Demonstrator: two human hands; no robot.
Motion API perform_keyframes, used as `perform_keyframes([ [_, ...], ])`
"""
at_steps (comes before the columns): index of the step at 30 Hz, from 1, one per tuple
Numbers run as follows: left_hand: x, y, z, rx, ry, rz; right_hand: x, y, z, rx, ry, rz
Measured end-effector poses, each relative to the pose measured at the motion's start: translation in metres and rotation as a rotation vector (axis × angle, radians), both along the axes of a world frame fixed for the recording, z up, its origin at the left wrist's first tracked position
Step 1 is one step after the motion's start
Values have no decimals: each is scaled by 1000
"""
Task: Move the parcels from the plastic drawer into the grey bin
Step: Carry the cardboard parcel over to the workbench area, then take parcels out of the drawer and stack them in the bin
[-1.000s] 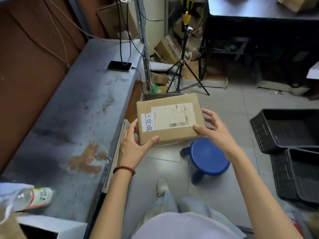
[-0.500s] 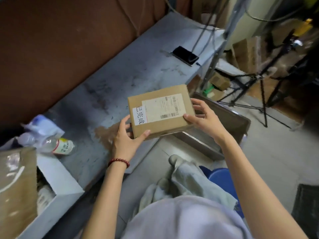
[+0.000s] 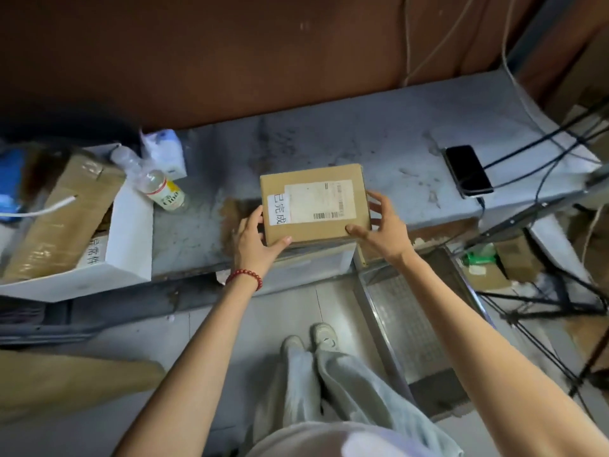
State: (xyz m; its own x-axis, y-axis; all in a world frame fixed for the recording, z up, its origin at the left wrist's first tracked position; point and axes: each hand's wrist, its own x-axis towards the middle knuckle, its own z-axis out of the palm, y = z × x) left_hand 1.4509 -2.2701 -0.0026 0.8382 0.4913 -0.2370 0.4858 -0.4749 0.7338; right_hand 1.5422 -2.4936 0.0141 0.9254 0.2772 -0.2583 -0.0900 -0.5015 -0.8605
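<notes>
A brown cardboard parcel [image 3: 313, 202] with a white shipping label and a sticker of black characters is held in front of me, over the front edge of the grey table [image 3: 379, 140]. My left hand [image 3: 255, 240] grips its left near corner, thumb on top. My right hand [image 3: 384, 225] grips its right side, thumb on the near corner. A grey bin [image 3: 412, 328] with a gridded floor stands on the ground below and right of the parcel. The plastic drawer is out of view.
A white box [image 3: 128, 239] with a taped cardboard package stands at the table's left. A plastic bottle [image 3: 158, 186] lies beside it. A black phone [image 3: 468, 169] with cables lies at the table's right. Tripod legs [image 3: 543, 305] stand at the right.
The view has swung left from the floor and black crates to face the table squarely. Both hands keep their hold on the parcel, which now hovers over the table's front edge.
</notes>
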Motion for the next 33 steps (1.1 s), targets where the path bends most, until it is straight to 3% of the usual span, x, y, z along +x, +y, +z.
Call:
perform_keyframes([
  [3, 16, 2, -4, 92, 6, -11, 16, 13, -10, -39, -6, 26],
  [8, 41, 19, -11, 238, 169, -70, 43, 37, -28, -184, -53, 93],
  [15, 36, 29, -38, 220, 204, -170, 50, 41, -40, -332, -136, 220],
  [23, -28, 22, -31, 449, 172, -237, -11, 10, -37, -399, -51, 157],
  [29, -76, 23, -56, 399, 387, -324, -59, 2, -52, -486, 58, 225],
  [33, -94, 21, -61, 381, 392, -331, -77, 9, -53, -501, 100, 287],
])
